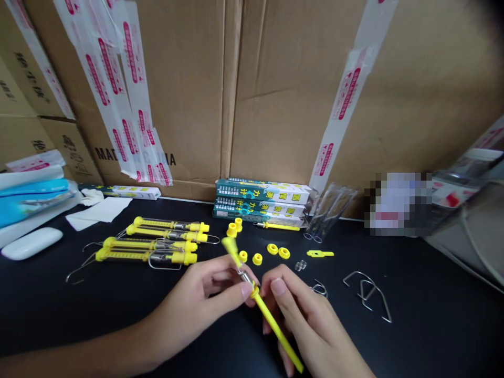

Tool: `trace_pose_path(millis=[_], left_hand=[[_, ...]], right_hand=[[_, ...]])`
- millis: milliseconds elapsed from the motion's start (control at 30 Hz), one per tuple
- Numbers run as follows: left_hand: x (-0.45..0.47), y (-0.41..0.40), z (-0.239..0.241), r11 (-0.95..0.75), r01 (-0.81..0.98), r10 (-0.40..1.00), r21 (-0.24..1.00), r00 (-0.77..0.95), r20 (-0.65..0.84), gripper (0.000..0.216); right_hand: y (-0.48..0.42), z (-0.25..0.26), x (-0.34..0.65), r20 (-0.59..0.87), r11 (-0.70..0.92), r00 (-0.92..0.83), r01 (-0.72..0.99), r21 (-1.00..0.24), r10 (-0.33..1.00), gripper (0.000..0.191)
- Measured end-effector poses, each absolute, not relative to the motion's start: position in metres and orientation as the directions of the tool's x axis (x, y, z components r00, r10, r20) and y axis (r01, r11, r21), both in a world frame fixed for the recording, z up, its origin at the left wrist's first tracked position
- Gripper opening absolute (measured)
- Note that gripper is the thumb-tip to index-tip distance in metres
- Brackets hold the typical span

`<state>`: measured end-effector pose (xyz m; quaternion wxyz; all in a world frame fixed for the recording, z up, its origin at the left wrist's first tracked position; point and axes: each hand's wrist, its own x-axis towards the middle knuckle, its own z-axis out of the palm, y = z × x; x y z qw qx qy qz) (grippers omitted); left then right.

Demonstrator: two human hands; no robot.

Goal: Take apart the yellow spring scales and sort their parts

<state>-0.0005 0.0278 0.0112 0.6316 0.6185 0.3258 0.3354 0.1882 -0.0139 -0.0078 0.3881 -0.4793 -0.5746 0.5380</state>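
Both hands are up in the middle, just over the black table [98, 299], close to each other. Left hand [210, 296] is pinched, with its thumb on top and its fingers bent underneath, and it holds a long, thin, yellow plastic stick [277, 326] near the top end. Its thumb tip presses by a small silver metal spring [245, 277] on the stick, just above a round yellow collar [254, 292]. Right hand [305, 307] is half open, with its fingers curled behind the lower part of the stick and its thumb lifted off it; I cannot tell if those fingers touch it. The stick slants, with its blurry yellow top [230, 248] up to the left and its other end down to the right. Past the hands are small round yellow plastic caps [257, 259], two flat yellow plastic rings [284, 253], tiny silver coils [300, 265] and a flat yellow plastic piece [320, 253]. Bent silver wires [377, 294] lie to the right. Four clear and yellow plastic tubes [134, 255] lie in a group on the left. Behind is a stack of green and white paper boxes [262, 202].
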Motion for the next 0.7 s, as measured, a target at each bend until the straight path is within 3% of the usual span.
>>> trace_pose_path(millis=[100, 167, 333, 500, 633, 700], left_hand=[[-0.001, 0.026, 0.013, 0.001, 0.004, 0.798, 1.000, 0.602, -0.003, 0.014], [-0.003, 0.023, 0.017, -0.033, 0.081, 0.786, 0.996, 0.617, -0.025, 0.015], [-0.005, 0.019, 0.028, -0.229, 0.317, 0.700, 0.921, 0.711, -0.071, 0.035], [-0.007, 0.019, 0.028, -0.265, 0.299, 0.662, 0.917, 0.748, -0.052, 0.033], [-0.005, 0.018, 0.029, -0.227, 0.360, 0.717, 0.905, 0.691, -0.095, 0.041], [-0.004, 0.017, 0.029, -0.206, 0.371, 0.736, 0.905, 0.668, -0.106, 0.046]], right_hand=[[-0.015, -0.005, 0.189, 0.082, 0.111, -0.169, 0.166, -0.980, 0.982, 0.031], [-0.016, -0.004, 0.190, 0.236, 0.271, -0.168, 0.236, -0.933, 0.957, 0.033], [-0.016, -0.007, 0.193, 0.511, 0.598, -0.316, 0.488, -0.635, 0.800, 0.054], [-0.010, -0.011, 0.196, 0.576, 0.634, -0.324, 0.601, -0.487, 0.750, 0.046], [-0.009, -0.008, 0.197, 0.534, 0.621, -0.335, 0.550, -0.558, 0.776, 0.023], [-0.010, -0.007, 0.197, 0.487, 0.593, -0.342, 0.526, -0.610, 0.804, 0.021]])
